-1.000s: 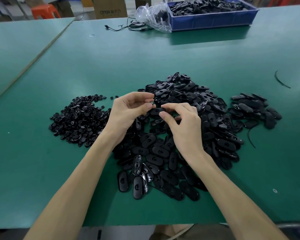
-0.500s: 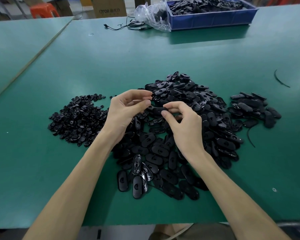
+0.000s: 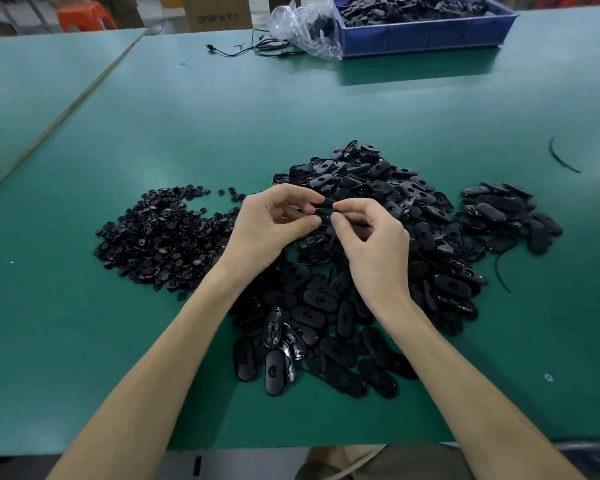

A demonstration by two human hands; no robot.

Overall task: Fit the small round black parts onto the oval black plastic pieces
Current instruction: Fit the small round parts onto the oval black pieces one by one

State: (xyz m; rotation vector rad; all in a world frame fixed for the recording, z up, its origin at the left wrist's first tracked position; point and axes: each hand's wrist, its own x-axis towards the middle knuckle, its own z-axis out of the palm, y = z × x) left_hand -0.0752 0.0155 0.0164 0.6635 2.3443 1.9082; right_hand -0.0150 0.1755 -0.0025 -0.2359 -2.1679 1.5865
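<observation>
Between both hands, above the middle of the table, is one oval black plastic piece [image 3: 326, 211]. My left hand [image 3: 271, 226] pinches its left end with thumb and fingers. My right hand [image 3: 368, 233] pinches its right end. A small round part on it cannot be made out; the fingers hide most of the piece. Under and behind the hands lies a big heap of oval black pieces [image 3: 378, 258]. To the left is a pile of small round black parts [image 3: 163, 233]. A smaller group of oval pieces [image 3: 506, 216] lies to the right.
The green table [image 3: 291, 109] runs to a near edge at the bottom. At the back right stands a blue bin [image 3: 426, 32] full of black parts, with a clear plastic bag [image 3: 302, 26] and a black cable [image 3: 253, 50] beside it. A black strip [image 3: 561, 157] lies far right.
Both hands have lifted the oval piece slightly and brought their fingertips closer together on it. The piles have not moved.
</observation>
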